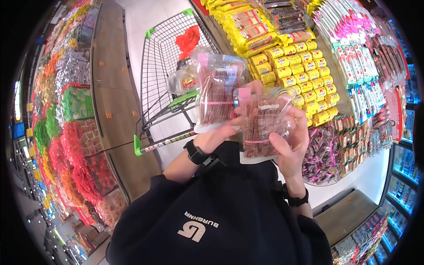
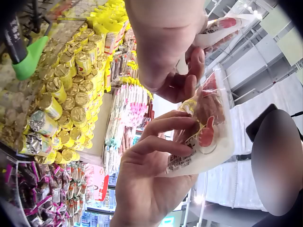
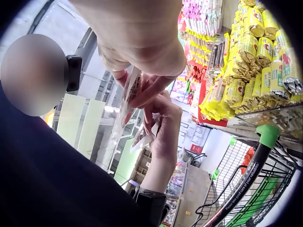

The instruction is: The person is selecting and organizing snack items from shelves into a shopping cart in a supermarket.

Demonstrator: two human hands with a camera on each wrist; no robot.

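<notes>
My left hand (image 1: pixel 221 136) holds a clear plastic pouch of reddish-brown snacks (image 1: pixel 218 95) by its lower right side. A second, similar pouch (image 1: pixel 261 128) is in my right hand (image 1: pixel 292 148), the thumb across its front and the fingers behind its right edge. Both pouches are upright, side by side before my chest, and the second partly overlaps my left fingers. A pink strip crosses each front. In the left wrist view, the second pouch's white back (image 2: pixel 218 142) carries a red thumbs-up mark, and my right fingers (image 2: pixel 163 144) lie against it.
Beyond the pouches stands a shopping cart (image 1: pixel 161 48) with a red item (image 1: pixel 188 42) and a clear bag (image 1: pixel 183 81) in it. Stacked yellow rolls (image 1: pixel 304 73) fill the display at right. Bagged sweets (image 1: pixel 75 145) line the shelf at left.
</notes>
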